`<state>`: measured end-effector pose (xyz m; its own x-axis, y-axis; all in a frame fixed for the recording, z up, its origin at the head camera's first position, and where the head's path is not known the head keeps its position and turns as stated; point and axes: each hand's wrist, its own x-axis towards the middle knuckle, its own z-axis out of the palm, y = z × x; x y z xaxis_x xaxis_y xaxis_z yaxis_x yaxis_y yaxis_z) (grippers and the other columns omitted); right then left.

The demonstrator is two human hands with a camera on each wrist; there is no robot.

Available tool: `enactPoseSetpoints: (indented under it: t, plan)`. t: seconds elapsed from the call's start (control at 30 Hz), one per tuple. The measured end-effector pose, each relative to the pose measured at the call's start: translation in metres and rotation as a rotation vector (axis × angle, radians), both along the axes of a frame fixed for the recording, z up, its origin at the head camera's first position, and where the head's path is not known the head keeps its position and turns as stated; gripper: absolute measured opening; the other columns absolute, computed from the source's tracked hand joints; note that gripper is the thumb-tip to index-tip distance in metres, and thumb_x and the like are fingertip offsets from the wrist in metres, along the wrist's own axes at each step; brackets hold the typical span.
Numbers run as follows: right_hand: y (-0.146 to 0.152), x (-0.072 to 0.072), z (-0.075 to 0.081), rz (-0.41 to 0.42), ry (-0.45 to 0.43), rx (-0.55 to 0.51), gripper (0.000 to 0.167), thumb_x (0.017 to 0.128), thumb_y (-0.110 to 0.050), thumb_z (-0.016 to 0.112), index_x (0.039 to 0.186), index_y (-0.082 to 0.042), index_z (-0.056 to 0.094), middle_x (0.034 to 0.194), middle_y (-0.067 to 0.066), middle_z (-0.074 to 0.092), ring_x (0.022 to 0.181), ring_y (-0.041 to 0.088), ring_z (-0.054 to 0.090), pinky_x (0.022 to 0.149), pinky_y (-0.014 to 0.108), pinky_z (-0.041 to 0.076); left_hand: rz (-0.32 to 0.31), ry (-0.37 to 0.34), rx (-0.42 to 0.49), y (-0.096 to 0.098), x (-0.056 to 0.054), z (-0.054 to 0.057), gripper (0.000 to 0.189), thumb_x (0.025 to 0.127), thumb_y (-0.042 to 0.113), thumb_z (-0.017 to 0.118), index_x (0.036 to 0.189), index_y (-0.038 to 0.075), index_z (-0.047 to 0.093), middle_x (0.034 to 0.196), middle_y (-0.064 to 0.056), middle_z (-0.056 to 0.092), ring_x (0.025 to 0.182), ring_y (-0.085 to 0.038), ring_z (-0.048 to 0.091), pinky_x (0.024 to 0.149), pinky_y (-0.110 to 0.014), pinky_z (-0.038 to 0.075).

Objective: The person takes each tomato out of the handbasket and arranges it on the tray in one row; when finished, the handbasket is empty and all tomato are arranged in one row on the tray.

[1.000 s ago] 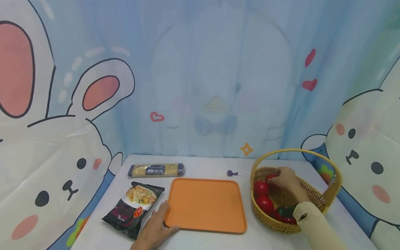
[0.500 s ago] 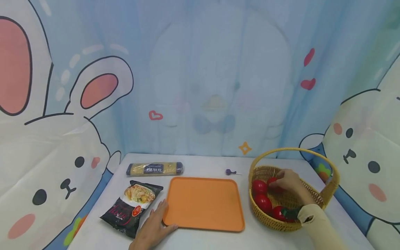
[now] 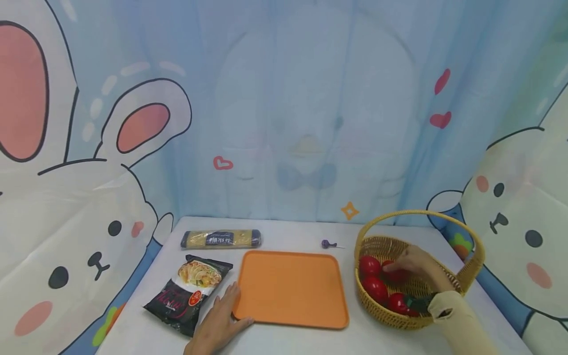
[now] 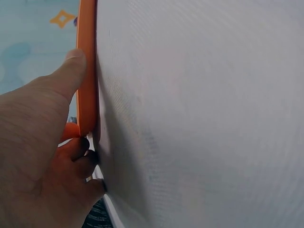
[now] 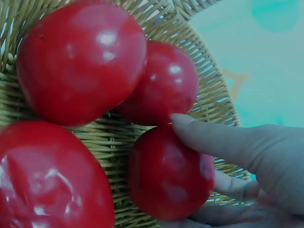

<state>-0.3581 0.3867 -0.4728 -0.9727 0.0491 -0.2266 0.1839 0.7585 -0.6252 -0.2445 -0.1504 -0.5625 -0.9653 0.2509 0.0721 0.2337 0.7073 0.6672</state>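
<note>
In the wicker basket point(image 3: 397, 321) at the right, my right hand point(image 3: 417, 261) holds a tomato point(image 5: 171, 175), thumb on its top and fingers around its far side. Two more shiny red tomatoes, a smaller one point(image 5: 166, 83) and a larger one point(image 5: 83, 61), lie beside it. A red item with a creased skin point(image 5: 50, 178) sits nearer the basket's front, by something dark green point(image 3: 419, 302). My left hand point(image 3: 217, 320) rests at the near left corner of the orange tray point(image 3: 290, 291), thumb against its front edge point(image 4: 87, 95).
Left of the tray lies a black noodle packet point(image 3: 188, 296), close to my left hand. A clear-wrapped pasta pack point(image 3: 220, 239) is behind it. A small purple item with a thin pin point(image 3: 328, 244) lies behind the tray. The basket's tall handle point(image 3: 421, 213) arches over my right hand.
My right hand has shifted slightly lower among the tomatoes, its fingers settling around one. The left hand keeps its place at the tray. The head view has moved slightly.
</note>
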Motion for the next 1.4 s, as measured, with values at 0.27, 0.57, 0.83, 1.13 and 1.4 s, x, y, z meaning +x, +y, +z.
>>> enactPoseSetpoints:
  t: [0.27,0.57,0.83,1.13,1.4]
  plan:
    - [-0.006,0.0,-0.002,-0.018,0.058,0.032,0.042,0.082,-0.021,0.094,0.091,0.005,0.063,0.083,0.018,0.061,0.076,0.031,0.059,0.067,0.04,0.059,-0.001,-0.007,-0.001,0.0,-0.001,-0.002,0.096,0.091,0.041,0.087,0.159,-0.011,0.042,0.169,-0.029,0.037,0.159,-0.048,0.03,0.132,-0.068,0.02]
    - [-0.009,0.006,-0.001,0.015,0.21,0.046,0.089,0.085,-0.021,0.094,0.15,0.017,0.047,0.146,0.044,0.052,0.131,0.06,0.053,0.107,0.072,0.051,-0.021,0.046,0.006,-0.002,0.001,-0.001,0.093,0.092,0.039,0.087,0.157,-0.012,0.043,0.168,-0.03,0.038,0.159,-0.048,0.031,0.131,-0.07,0.021]
    - [-0.017,0.027,0.018,0.126,0.361,0.116,0.089,0.081,-0.024,0.097,0.148,0.014,0.052,0.139,0.041,0.061,0.124,0.059,0.061,0.097,0.067,0.06,-0.023,0.033,-0.004,-0.001,-0.001,-0.002,0.093,0.092,0.039,0.086,0.158,-0.011,0.043,0.169,-0.029,0.037,0.159,-0.048,0.03,0.131,-0.069,0.02]
    - [-0.04,0.055,0.053,0.249,0.365,0.13,0.086,0.075,-0.035,0.101,0.141,0.006,0.064,0.133,0.03,0.07,0.118,0.052,0.069,0.092,0.059,0.066,-0.021,0.017,-0.011,-0.001,-0.002,0.001,0.094,0.093,0.04,0.085,0.16,-0.01,0.041,0.169,-0.029,0.036,0.16,-0.047,0.029,0.132,-0.069,0.019]
    - [-0.066,0.079,0.073,0.334,0.367,0.073,0.081,0.074,-0.031,0.102,0.141,-0.002,0.067,0.133,0.019,0.073,0.12,0.042,0.071,0.09,0.046,0.068,-0.033,0.025,-0.01,-0.002,-0.002,-0.002,0.093,0.094,0.041,0.084,0.159,-0.01,0.042,0.17,-0.028,0.035,0.16,-0.047,0.029,0.131,-0.068,0.019]
